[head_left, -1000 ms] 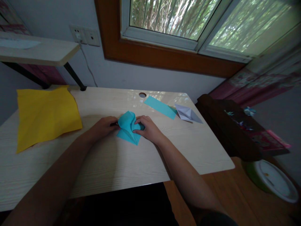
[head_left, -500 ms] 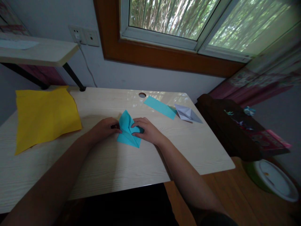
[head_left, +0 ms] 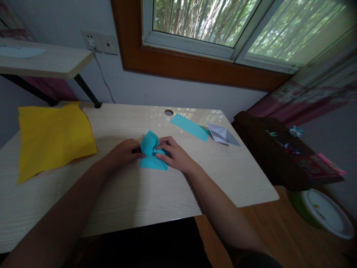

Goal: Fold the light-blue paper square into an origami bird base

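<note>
A partly folded sheet of blue origami paper [head_left: 150, 143] rests on the pale wooden desk [head_left: 167, 197], its far flap raised and curved. My left hand [head_left: 126, 150] pinches its left edge between thumb and fingers. On the opposite side, my right hand [head_left: 171, 152] grips the paper, thumb toward me and fingers curled at the inner fold. Parts of the right edge are hidden under that hand.
A large yellow sheet [head_left: 55, 139] lies at the left. Beyond my right hand are a blue paper strip [head_left: 189, 127] and a folded white paper boat shape [head_left: 223, 134]. A raised shelf [head_left: 61, 67] stands back left; the desk's right edge drops to the floor.
The blue paper's near part has shifted: its lower corner has drawn up and the near edge now lies more level. My right fingers have moved slightly; my left hand stays almost still.
</note>
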The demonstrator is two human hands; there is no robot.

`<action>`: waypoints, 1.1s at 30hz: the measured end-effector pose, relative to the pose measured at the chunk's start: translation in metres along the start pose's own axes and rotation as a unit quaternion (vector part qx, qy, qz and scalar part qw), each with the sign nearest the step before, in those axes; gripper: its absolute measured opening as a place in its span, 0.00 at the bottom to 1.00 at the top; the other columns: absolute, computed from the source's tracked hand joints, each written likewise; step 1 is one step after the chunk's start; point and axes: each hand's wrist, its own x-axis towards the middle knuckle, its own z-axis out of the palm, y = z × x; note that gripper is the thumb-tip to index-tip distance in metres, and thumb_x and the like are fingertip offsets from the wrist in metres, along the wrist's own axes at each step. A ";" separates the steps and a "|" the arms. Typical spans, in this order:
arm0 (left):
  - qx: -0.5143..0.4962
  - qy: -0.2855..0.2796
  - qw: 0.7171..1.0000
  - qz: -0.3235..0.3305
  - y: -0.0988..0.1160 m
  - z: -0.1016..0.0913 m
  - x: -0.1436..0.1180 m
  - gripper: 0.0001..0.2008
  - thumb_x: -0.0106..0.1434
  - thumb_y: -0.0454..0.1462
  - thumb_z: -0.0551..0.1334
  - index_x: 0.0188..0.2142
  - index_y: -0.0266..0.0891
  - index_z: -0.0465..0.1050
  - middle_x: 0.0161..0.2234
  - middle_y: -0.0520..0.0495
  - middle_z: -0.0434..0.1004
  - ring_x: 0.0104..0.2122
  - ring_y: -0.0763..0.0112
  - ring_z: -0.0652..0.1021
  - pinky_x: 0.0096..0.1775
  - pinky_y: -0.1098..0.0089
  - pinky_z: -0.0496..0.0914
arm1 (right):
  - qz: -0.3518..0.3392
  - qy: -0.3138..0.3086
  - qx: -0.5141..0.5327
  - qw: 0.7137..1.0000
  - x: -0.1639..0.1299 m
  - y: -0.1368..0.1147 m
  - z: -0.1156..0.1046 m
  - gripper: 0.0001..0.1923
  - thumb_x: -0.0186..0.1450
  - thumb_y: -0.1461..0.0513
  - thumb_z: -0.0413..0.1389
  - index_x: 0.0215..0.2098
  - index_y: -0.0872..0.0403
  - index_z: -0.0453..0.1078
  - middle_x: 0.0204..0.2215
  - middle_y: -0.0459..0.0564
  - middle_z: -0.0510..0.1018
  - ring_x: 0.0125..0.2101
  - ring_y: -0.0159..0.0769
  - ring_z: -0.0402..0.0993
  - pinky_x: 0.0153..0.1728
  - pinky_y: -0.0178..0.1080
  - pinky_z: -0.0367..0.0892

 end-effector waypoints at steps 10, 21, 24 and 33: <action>0.015 0.018 1.000 -0.012 0.001 0.004 -0.001 0.19 0.59 0.54 0.68 0.36 0.41 0.76 0.32 0.48 0.75 0.33 0.63 0.73 0.37 0.64 0.67 | -0.011 -0.024 -0.064 0.998 0.000 0.007 0.006 0.24 0.64 0.49 0.65 0.54 0.48 0.72 0.62 0.58 0.66 0.61 0.50 0.65 0.61 0.54 0.66; -0.093 0.158 0.983 0.026 0.023 0.003 -0.005 0.19 0.67 0.46 0.63 0.55 0.44 0.73 0.44 0.46 0.76 0.40 0.66 0.76 0.39 0.69 0.71 | -0.072 -0.069 -0.076 0.992 0.003 0.001 0.010 0.24 0.66 0.50 0.63 0.55 0.51 0.72 0.64 0.60 0.66 0.63 0.50 0.64 0.62 0.54 0.65; -0.085 0.177 0.981 0.008 0.031 0.001 -0.005 0.13 0.66 0.43 0.63 0.48 0.42 0.78 0.40 0.48 0.77 0.37 0.68 0.76 0.37 0.70 0.70 | -0.076 -0.074 -0.074 0.992 0.004 -0.001 0.011 0.23 0.66 0.49 0.62 0.55 0.50 0.72 0.64 0.59 0.66 0.63 0.49 0.65 0.61 0.55 0.66; -0.086 0.238 0.958 -0.133 0.031 -0.003 -0.004 0.12 0.62 0.41 0.61 0.40 0.39 0.80 0.35 0.49 0.80 0.33 0.68 0.76 0.37 0.69 0.68 | -0.089 -0.068 -0.065 0.992 0.005 -0.001 0.011 0.22 0.67 0.49 0.61 0.54 0.50 0.72 0.64 0.60 0.66 0.63 0.49 0.65 0.61 0.54 0.65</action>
